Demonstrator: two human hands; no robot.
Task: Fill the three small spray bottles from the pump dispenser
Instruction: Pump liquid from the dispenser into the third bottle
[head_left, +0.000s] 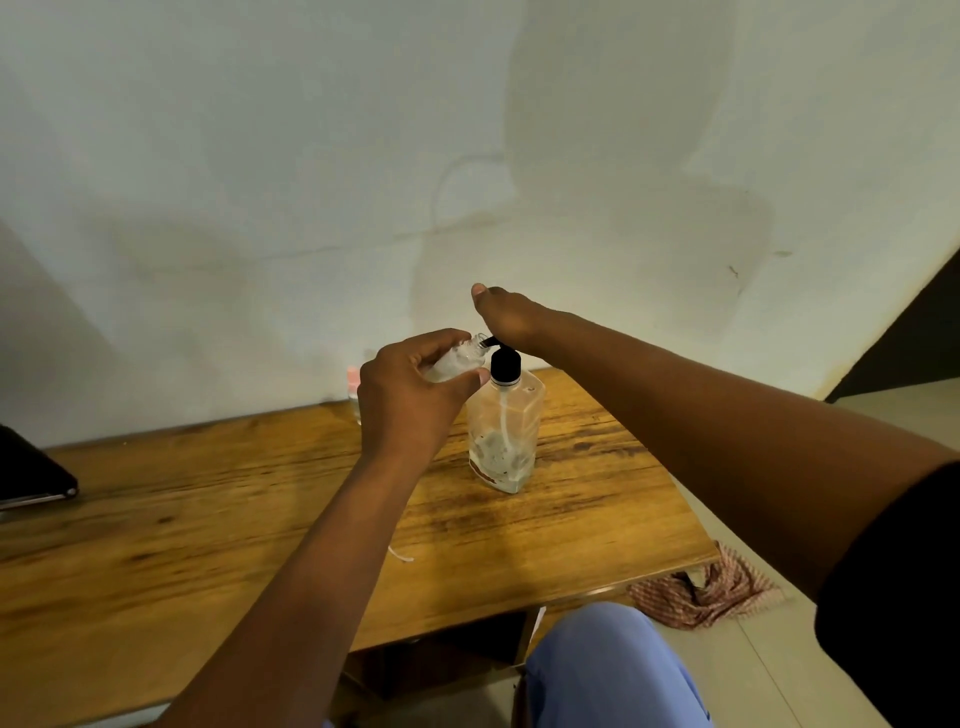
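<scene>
The pump dispenser (503, 431) stands upright near the table's (208, 519) far edge, nearly empty. The right hand (506, 317) presses down on its black pump head (its fingers are hidden). At ten o'clock, the left hand (410, 400) grips a small spray bottle (457, 361), mouth tilted against the spout. Another small bottle (354, 389) stands at nine o'clock, behind that hand.

Pump dispenser (503, 436) stood on table (208, 519); small bottle (457, 358) held at nozzle, left of pump head.
</scene>
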